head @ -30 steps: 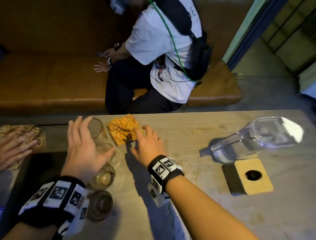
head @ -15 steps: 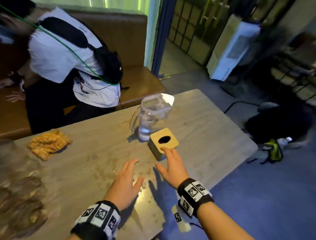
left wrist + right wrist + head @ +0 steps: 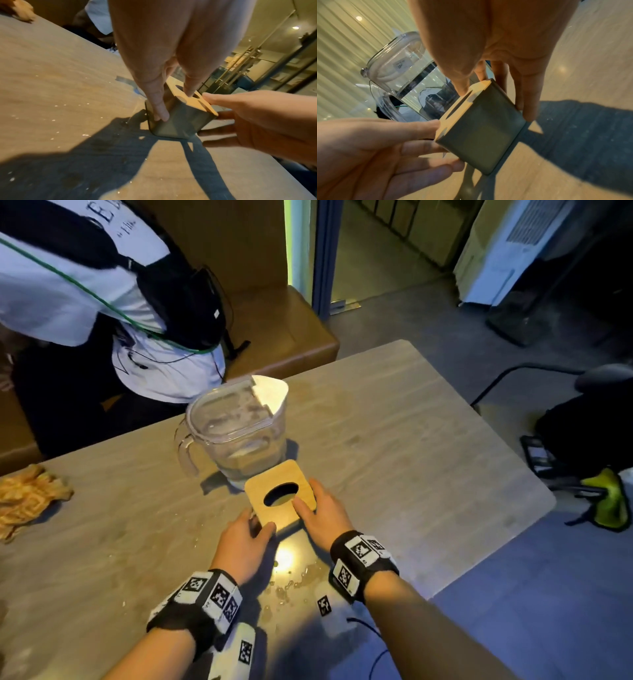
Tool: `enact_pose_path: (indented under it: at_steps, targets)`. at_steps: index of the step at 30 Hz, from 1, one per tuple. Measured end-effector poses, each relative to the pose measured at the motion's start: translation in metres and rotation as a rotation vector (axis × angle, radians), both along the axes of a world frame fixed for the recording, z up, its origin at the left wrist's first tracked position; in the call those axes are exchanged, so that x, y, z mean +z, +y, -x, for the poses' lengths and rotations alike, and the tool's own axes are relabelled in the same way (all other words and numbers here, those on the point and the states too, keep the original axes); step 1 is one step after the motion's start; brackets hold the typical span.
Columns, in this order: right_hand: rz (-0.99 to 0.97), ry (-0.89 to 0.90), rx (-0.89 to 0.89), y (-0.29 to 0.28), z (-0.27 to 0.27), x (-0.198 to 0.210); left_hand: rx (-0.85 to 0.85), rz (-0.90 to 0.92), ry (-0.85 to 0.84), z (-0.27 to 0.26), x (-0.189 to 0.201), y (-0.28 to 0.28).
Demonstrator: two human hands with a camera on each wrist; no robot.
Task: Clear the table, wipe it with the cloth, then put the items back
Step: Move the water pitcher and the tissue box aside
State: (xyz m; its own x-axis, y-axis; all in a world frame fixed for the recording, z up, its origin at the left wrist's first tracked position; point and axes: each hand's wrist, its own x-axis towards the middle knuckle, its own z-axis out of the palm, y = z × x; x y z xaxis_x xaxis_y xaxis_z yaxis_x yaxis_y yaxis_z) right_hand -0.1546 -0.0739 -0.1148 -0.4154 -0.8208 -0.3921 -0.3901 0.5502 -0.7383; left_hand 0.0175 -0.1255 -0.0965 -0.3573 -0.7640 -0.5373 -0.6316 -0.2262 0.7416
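A small dark box with a wooden top and an oval hole [image 3: 274, 510] stands on the grey wooden table [image 3: 411, 460]. My left hand [image 3: 255, 529] grips its near left corner, thumb on the top. Gripping its right side is my right hand [image 3: 310, 501], its thumb beside the hole. The left wrist view shows the box [image 3: 181, 119] between my left hand [image 3: 171, 102] and right hand [image 3: 216, 117]. In the right wrist view my right hand [image 3: 488, 94] holds the box [image 3: 481, 129] and my left hand [image 3: 436, 135] touches it. An orange cloth [image 3: 27, 501] lies crumpled at the far left.
A clear plastic pitcher [image 3: 236, 433] with a little water stands just behind the box, also seen as the pitcher [image 3: 402, 75]. Water drops [image 3: 291, 580] lie near the table's front edge. A person in a white shirt [image 3: 68, 302] sits on the brown bench [image 3: 284, 337] beyond the table.
The view has swung right, away from the glasses and the cloth. Both hands moved across the table to the box and took hold of it from either side.
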Motion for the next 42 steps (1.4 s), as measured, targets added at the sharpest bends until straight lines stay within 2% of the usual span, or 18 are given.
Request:
enact_pose_path:
  at_steps: [4,9,14,17,19,21,23,24,26,29,33,37,42]
  targets:
    - [0.027,0.013,-0.024,0.008,0.034,-0.001,0.065,-0.042,0.12,0.029,0.011,0.026]
    - [0.017,0.057,-0.078,0.022,0.086,0.016,-0.103,-0.149,0.237,0.075,0.017,0.063]
    - [0.025,0.063,-0.077,0.033,0.112,0.014,-0.157,-0.171,0.247,0.096,0.008,0.068]
    - [-0.008,0.033,-0.108,0.036,0.114,0.015,-0.236,-0.181,0.217,0.096,0.01,0.065]
    - [-0.047,0.081,-0.089,0.035,0.112,0.02,-0.262,-0.154,0.176,0.089,0.014,0.06]
    - [-0.052,0.233,-0.086,0.03,0.102,0.034,-0.243,-0.093,0.129,0.073,0.022,0.054]
    - [0.113,0.3,-0.13,0.021,0.075,0.06,-0.167,-0.061,0.133,0.048,0.027,0.045]
    - [0.218,0.263,-0.123,0.015,0.055,0.074,-0.126,-0.054,0.152,0.034,0.03,0.041]
    - [0.314,0.098,0.013,0.001,0.008,0.094,-0.068,-0.017,0.167,0.006,0.036,0.031]
    - [0.281,-0.11,0.233,-0.028,-0.06,0.1,0.065,0.129,0.126,-0.033,0.048,0.012]
    - [0.184,-0.166,0.238,-0.074,-0.116,0.092,0.298,0.386,0.149,-0.078,0.075,-0.025]
    - [0.204,-0.258,0.173,-0.102,-0.143,0.084,0.169,0.489,0.141,-0.096,0.097,-0.054]
    - [0.262,-0.232,0.061,-0.104,-0.135,0.084,-0.099,0.444,0.062,-0.079,0.111,-0.069]
